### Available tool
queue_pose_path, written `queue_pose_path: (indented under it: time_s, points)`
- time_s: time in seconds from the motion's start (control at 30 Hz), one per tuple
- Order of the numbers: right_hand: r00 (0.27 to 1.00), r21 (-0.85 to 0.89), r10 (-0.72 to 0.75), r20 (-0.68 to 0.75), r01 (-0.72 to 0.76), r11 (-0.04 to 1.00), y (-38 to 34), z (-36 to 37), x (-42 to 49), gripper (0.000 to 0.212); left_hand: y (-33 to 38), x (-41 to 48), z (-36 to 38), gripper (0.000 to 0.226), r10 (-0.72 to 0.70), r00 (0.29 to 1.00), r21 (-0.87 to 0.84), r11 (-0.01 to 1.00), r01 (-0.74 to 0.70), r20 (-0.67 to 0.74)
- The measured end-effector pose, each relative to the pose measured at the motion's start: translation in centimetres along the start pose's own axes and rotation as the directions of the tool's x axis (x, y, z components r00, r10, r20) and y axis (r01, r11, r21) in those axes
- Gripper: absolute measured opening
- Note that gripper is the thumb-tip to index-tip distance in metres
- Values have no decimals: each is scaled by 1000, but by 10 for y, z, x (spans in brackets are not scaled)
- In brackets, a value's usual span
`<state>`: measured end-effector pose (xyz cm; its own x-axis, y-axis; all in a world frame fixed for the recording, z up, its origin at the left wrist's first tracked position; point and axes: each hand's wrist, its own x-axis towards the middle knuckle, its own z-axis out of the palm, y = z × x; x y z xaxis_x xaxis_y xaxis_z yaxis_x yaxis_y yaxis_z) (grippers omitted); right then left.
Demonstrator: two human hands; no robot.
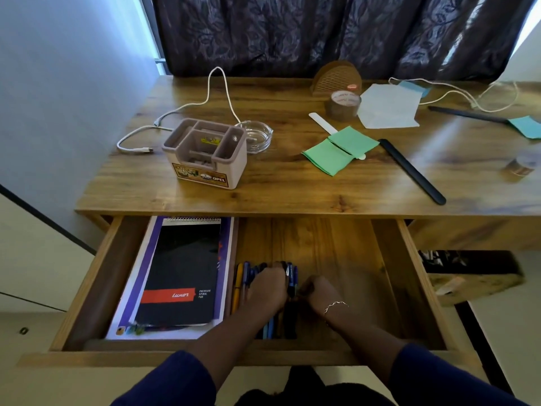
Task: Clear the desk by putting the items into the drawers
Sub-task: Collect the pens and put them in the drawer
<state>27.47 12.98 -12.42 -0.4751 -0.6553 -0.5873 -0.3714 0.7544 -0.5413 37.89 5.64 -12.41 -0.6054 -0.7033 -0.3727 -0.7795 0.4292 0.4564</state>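
The wooden drawer is pulled out under the desk. Inside it, a black spiral pad lies on a purple-edged book at the left. Beside the pad lies a bundle of pens. My left hand grips the pens from above, fingers curled round them. My right hand sits curled just right of the bundle, touching its side; whether it holds a pen is hidden.
On the desk stand a beige organiser, a glass ashtray, a white cable, green paper notes, a brown tape roll, white paper, black rulers, a small tape roll and a brown holder.
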Motion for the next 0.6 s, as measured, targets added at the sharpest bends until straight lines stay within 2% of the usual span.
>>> queue_pose_path:
  time_s: [0.13, 0.37, 0.53, 0.6]
  points:
    - [1000, -92, -11, -2, 11, 996, -4, -1, 0, 18, -4, 0, 2, 26, 0, 999, -12, 1000, 0, -44]
    - [1000, -148, -18, 10, 19, 989, -5, -3, -2, 19, -5, -3, 2, 24, -94, 995, -144, 985, 96, 20]
    - [1000, -183, -28, -11, 25, 983, -2, -5, -2, 19, -6, -4, 3, 23, -113, 993, -126, 985, 118, 44]
    - [998, -186, -47, -33, 40, 982, -2, -7, -3, 18, -7, -1, 2, 24, -75, 997, -52, 996, 74, -13]
